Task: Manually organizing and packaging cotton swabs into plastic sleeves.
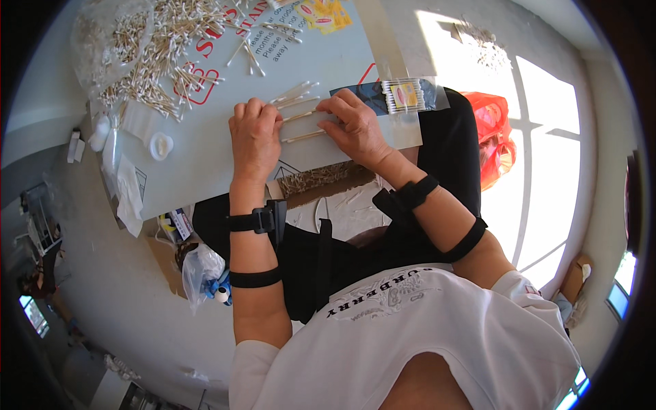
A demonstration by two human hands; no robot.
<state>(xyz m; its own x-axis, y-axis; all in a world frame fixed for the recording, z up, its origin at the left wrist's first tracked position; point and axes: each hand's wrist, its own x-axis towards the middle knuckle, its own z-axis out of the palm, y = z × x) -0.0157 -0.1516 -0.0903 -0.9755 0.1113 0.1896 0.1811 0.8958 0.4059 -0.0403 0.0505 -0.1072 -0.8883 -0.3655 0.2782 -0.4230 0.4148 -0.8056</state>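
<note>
My left hand (254,140) is closed, its fingertips at the left end of a cotton swab (299,116) on the grey-white board. The right hand (357,131) pinches the swab's other end between thumb and fingers. Just below, another loose swab (304,137) lies between the hands. A few more swabs (295,93) are spread just beyond them. Right of my right hand lies a row of white-tipped swabs with a yellow card (405,96), on or in a clear and dark plastic sleeve (369,96).
A big heap of cotton swabs (160,61) spills from a clear bag (102,41) at the far left. Yellow cards (324,15) lie at the back. A white tape roll (160,146) sits left. Below the board's near edge is a box of swabs (321,183); a red bag (493,140) stands right.
</note>
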